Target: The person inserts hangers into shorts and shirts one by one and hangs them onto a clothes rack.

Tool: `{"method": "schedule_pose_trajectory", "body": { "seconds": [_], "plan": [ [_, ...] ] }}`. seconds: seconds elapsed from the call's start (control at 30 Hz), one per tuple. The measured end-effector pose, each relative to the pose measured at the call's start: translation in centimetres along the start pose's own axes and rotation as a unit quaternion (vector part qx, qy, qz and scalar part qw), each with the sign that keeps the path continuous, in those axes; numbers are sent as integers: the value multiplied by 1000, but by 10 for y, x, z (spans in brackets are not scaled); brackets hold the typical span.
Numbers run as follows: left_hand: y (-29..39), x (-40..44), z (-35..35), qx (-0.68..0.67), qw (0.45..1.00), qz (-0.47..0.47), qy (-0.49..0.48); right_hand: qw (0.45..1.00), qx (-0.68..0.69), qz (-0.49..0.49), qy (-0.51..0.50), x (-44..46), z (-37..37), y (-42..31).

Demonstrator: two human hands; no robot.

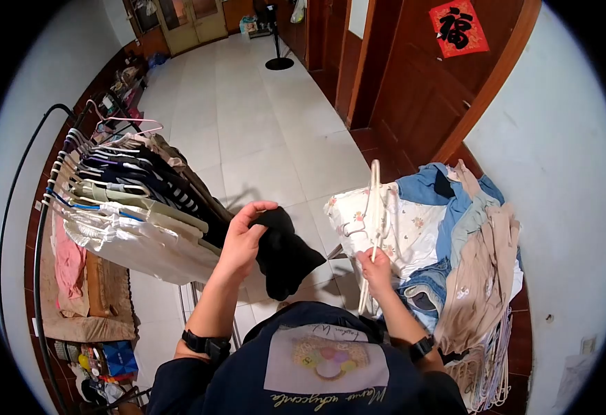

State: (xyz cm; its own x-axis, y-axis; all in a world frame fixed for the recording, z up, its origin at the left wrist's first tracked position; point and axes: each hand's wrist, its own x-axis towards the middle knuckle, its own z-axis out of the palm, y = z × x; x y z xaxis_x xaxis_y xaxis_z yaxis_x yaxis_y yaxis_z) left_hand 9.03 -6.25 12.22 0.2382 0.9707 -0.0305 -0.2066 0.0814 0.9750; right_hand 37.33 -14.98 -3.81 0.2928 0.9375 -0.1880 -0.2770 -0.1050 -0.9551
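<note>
My left hand (243, 238) pinches a piece of black cloth (285, 256), a garment whose kind I cannot make out, by its upper edge. The cloth hangs down in front of my body. On the other side, my right hand (377, 270) is closed around white clothes hangers (375, 207), held upright over a floral-patterned cloth (420, 228). How many hangers are in the grip I cannot tell. Just right of that hand lies a heap with blue denim (424, 294) and a beige garment (482, 270).
To the left stands a black clothes rack (38, 277) full of garments on hangers (144, 183). More white hangers (486, 373) hang at the lower right. Tiled floor (247, 117) stretches ahead to a black stand (279, 63), with a brown door (427, 90) at the right.
</note>
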Motion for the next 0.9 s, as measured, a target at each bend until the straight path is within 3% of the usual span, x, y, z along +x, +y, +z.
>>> {"method": "schedule_pose_trajectory", "body": {
  "seconds": [0.1, 0.27, 0.33, 0.4, 0.53, 0.6, 0.9],
  "plan": [
    [7, 0, 8, -44, 997, -4, -57, 999, -9, -19, -38, -1, 24, 6],
    [12, 1, 31, -39, 997, -3, -70, 991, -80, -50, -90, -2, 65, 0],
    [21, 2, 46, -75, 992, -38, -91, 976, -167, -100, -94, -4, 78, -4],
    [23, 5, 55, -77, 991, -36, -102, 975, -150, -121, -107, -1, 85, -1],
    [27, 9, 58, -78, 990, -28, -113, 967, -177, -167, -78, 0, 90, -10],
    [33, 9, 56, -113, 988, -33, -103, 940, -261, -216, -41, 4, 80, -4],
    [56, 19, 35, -139, 985, 5, -103, 906, -382, -144, 112, 4, 36, 1]
  ]
}}
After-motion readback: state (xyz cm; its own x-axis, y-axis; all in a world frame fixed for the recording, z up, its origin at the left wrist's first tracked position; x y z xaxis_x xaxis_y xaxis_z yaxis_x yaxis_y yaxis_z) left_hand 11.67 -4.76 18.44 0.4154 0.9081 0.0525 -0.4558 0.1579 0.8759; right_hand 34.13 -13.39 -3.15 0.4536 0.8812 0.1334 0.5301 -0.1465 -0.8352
